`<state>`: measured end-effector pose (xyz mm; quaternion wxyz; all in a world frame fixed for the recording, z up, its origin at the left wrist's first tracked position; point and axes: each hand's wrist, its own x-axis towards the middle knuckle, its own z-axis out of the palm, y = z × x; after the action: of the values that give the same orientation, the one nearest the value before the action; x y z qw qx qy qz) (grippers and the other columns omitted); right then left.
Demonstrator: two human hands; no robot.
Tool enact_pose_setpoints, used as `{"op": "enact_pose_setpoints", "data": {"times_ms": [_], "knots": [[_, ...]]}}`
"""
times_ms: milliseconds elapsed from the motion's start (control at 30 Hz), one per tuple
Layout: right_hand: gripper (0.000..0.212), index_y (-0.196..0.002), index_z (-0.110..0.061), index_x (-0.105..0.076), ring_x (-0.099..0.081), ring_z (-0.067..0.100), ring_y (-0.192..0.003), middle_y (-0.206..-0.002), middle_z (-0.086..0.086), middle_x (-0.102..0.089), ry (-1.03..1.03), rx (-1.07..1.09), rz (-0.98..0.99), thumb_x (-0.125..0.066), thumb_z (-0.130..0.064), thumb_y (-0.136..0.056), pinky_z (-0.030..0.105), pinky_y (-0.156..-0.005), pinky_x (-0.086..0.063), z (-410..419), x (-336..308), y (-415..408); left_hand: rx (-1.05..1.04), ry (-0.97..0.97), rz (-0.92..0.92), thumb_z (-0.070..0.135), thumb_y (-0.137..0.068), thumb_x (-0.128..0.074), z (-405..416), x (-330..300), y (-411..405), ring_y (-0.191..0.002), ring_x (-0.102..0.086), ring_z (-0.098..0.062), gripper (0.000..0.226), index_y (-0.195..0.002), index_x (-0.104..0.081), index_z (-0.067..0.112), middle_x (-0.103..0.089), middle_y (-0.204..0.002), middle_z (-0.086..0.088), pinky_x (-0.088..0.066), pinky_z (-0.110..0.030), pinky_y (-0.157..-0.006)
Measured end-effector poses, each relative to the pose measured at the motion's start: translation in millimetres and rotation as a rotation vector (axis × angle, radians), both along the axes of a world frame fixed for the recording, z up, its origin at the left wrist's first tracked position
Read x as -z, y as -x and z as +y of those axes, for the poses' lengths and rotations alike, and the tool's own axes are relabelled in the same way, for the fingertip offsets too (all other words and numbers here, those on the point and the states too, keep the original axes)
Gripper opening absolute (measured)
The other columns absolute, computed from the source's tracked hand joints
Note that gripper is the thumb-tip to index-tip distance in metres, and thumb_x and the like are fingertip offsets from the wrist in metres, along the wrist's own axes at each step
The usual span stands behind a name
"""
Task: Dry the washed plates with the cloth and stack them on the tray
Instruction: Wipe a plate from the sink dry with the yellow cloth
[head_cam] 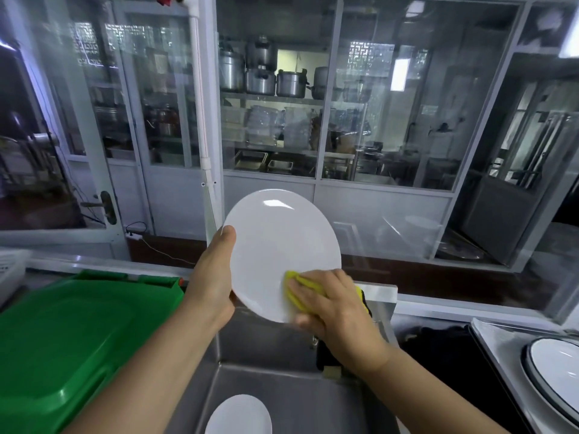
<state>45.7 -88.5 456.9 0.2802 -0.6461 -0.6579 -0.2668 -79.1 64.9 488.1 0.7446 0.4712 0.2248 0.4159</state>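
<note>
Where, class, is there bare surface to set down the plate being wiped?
The green tray, left of the sink, shows a bare top. The sink floor is bare between the white plate lying in it and its back wall. The right counter is crowded by a dark-rimmed dish. The left hand holds the held plate; the right hand presses the yellow cloth.

Glossy white plate [279, 242], smooth, glazed like ceramic, with a bright highlight near the rim. Yellow cloth [300, 288], soft, matt, folded. Brushed metal sink [282, 389], dull sheen. Second white plate [238, 416], glossy. Green plastic tray [72, 333], smooth, semi-gloss. Black-rimmed white dish [554, 368], glossy. Polished metal pots [260, 73] behind clear glass panels [416, 104].
</note>
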Motion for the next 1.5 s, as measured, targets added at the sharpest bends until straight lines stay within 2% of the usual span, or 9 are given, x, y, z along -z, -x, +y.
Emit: {"op": "enact_pose_setpoints", "data": {"times_ms": [100,267,467,700,933,1067,1233,1400,1500], "knots": [[0.044,-0.126,-0.009,-0.061,-0.054,0.036,-0.090,-0.115,0.014,-0.060,0.019,0.169,0.014,-0.058,-0.030,-0.088,0.047,-0.077,-0.051,4,-8,-18,0.037,-0.054,0.019,0.047,-0.099,-0.038,4,5,7,-0.102,-0.065,-0.024,0.033,-0.088,-0.070,0.049,-0.073,-0.103,0.003,-0.056,-0.046,-0.081],[0.055,-0.143,-0.009,-0.039,-0.037,0.037,-0.108,-0.143,0.014,-0.037,0.120,0.324,-0.046,-0.054,-0.029,-0.094,0.044,-0.087,-0.034,35,-36,-32,0.137,-0.117,0.050,0.044,-0.097,-0.041,5,15,6,-0.096,-0.069,-0.017,0.030,-0.096,-0.070,0.046,-0.073,-0.104,0.004,-0.054,-0.037,-0.078],[0.053,-0.142,-0.004,-0.040,-0.044,0.038,-0.104,-0.144,0.016,-0.039,0.058,0.152,-0.044,-0.048,-0.026,-0.094,0.048,-0.087,-0.039,72,-40,14,0.176,-0.126,-0.022,0.049,-0.079,-0.048,11,21,4,-0.102,-0.067,-0.019,0.045,-0.113,-0.066,0.025,-0.072,-0.109,-0.003,-0.053,-0.032,-0.079],[0.054,-0.148,-0.016,-0.029,-0.043,0.027,-0.106,-0.149,0.001,-0.030,0.125,-0.051,0.012,-0.043,-0.026,-0.097,0.044,-0.084,-0.042,85,19,57,0.168,0.078,-0.070,0.049,-0.087,-0.050,40,36,9,-0.115,-0.058,-0.039,0.059,-0.125,-0.058,0.005,-0.061,-0.121,-0.026,-0.043,-0.054,-0.102],[0.052,-0.140,-0.028,-0.037,-0.037,0.013,-0.107,-0.151,-0.030,-0.007,0.112,-0.011,-0.042,-0.053,-0.016,-0.092,0.028,-0.093,-0.032,57,66,20,0.200,0.064,0.010,0.044,-0.093,-0.047,63,67,0,-0.096,-0.069,-0.024,0.031,-0.102,-0.071,0.027,-0.073,-0.104,-0.004,-0.055,-0.036,-0.071],[0.041,-0.129,-0.039,-0.051,-0.041,0.011,-0.100,-0.119,-0.035,-0.031,0.057,0.280,0.119,-0.062,-0.023,-0.093,0.015,-0.096,-0.027,36,72,-10,0.240,0.074,0.135,0.041,-0.096,-0.046,56,82,-17,-0.085,-0.071,-0.014,0.027,-0.102,-0.067,0.025,-0.075,-0.093,0.004,-0.050,-0.034,-0.070],[0.050,-0.128,-0.039,-0.056,-0.042,0.020,-0.102,-0.118,-0.004,-0.054,0.221,0.536,0.012,-0.025,-0.062,-0.095,0.032,-0.096,-0.039,-17,65,-53,0.401,0.061,0.273,0.047,-0.096,-0.045,22,97,-45,-0.077,-0.072,-0.015,0.029,-0.093,-0.073,0.038,-0.075,-0.091,0.008,-0.055,-0.035,-0.061],[0.043,-0.119,-0.007,-0.066,-0.050,0.038,-0.089,-0.118,0.014,-0.062,-0.001,0.816,0.115,-0.057,0.012,-0.082,0.044,-0.084,-0.049,-112,59,-79,0.515,0.054,0.333,0.047,-0.095,-0.046,-41,101,-79,-0.067,-0.071,-0.013,0.031,-0.077,-0.070,0.049,-0.073,-0.076,0.014,-0.054,-0.029,-0.045],[0.053,-0.124,-0.008,-0.063,-0.045,0.034,-0.096,-0.121,0.016,-0.059,-0.083,0.940,0.165,-0.058,0.017,-0.078,0.035,-0.089,-0.041,-188,78,-94,0.515,0.082,0.355,0.039,-0.093,-0.052,-86,110,-106,-0.079,-0.069,-0.022,0.018,-0.090,-0.069,0.041,-0.075,-0.083,0.005,-0.055,-0.030,-0.049]]}}
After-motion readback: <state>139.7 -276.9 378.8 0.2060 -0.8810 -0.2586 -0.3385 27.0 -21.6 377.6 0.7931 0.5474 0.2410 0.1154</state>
